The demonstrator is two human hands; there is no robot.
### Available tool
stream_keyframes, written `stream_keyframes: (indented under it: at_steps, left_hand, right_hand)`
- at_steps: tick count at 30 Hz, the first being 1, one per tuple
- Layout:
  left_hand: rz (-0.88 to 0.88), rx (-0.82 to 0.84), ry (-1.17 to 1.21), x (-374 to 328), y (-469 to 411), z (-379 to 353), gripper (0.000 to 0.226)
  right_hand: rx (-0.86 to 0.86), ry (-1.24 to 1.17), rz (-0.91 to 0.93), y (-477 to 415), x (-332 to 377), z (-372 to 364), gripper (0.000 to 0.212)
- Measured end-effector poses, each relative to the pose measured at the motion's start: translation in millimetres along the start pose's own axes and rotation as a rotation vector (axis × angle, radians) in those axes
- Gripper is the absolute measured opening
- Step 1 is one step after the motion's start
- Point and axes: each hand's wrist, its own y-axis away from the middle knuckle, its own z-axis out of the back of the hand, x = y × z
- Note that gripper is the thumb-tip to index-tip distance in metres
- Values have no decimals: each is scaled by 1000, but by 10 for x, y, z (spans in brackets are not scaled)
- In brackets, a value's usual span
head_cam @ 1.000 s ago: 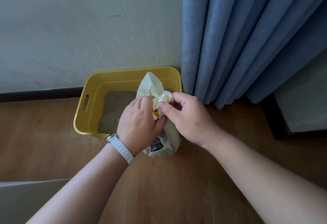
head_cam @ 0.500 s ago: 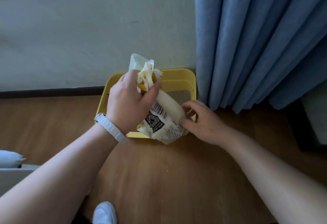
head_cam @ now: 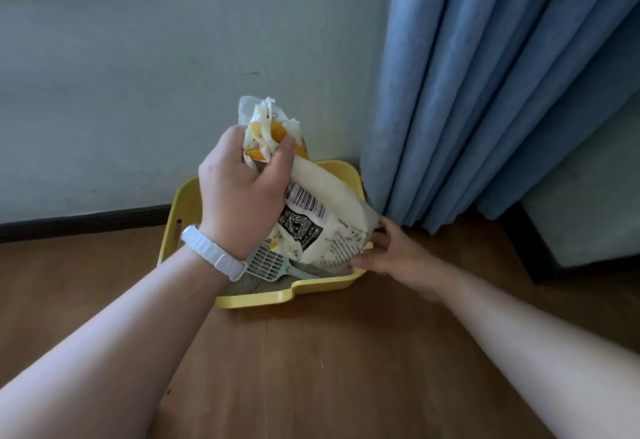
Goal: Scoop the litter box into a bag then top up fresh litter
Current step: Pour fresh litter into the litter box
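Note:
A cream litter bag [head_cam: 329, 210] with a barcode and orange inner lining hangs tilted above the yellow litter box [head_cam: 263, 298]. My left hand [head_cam: 242, 192] grips its crumpled open neck up high. My right hand [head_cam: 391, 251] holds the bag's lower corner at the box's right rim, fingers curled under it. A pale blue slotted scoop [head_cam: 268, 263] lies inside the box on the grey litter, partly hidden by my left wrist and the bag.
The box stands on a wooden floor [head_cam: 329, 369] against a pale wall with a dark skirting board [head_cam: 86, 222]. A blue curtain [head_cam: 502, 92] hangs just right of the box. A dark-edged piece of furniture [head_cam: 571, 230] stands at far right.
The bag went from standing on the floor to being lifted over the box. My left hand rose with the neck; my right hand left the neck and took the lower corner.

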Motion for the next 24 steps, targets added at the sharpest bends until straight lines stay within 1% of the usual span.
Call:
stream_keyframes:
  at_steps: [2, 4, 6, 8, 10, 14, 16, 20, 24]
  left_hand:
    - [20, -4, 30, 27, -21, 29, 29]
    - [75, -13, 65, 86, -49, 69, 27]
    - [129, -6, 94, 142, -86, 94, 26]
    - [156, 27, 91, 170, -129, 88, 24]
    - [166, 70, 56, 169, -181, 63, 21]
    - [164, 159, -32, 194, -256, 25, 40]
    - [160, 206, -76, 259, -270, 7, 39]
    - [96, 262, -198, 357, -262, -61, 34]
    - [20, 310, -302, 436, -234, -168, 43]
  right_hand:
    - [29, -156, -44, -36, 37, -19, 101]
    - [105, -326, -53, -46, 102, -35, 79]
    - [144, -414, -34, -61, 154, -57, 65]
    - [132, -450, -19, -93, 162, -74, 56]
    - [68, -499, -15, -135, 170, -78, 47]
    - [-73, -539, 16, -213, 206, -24, 34]
    - [-128, -525, 36, -244, 224, 28, 30]
    - [-232, -505, 84, -283, 220, 125, 31]
    - [-378, -398, 146, -283, 264, 202, 35]
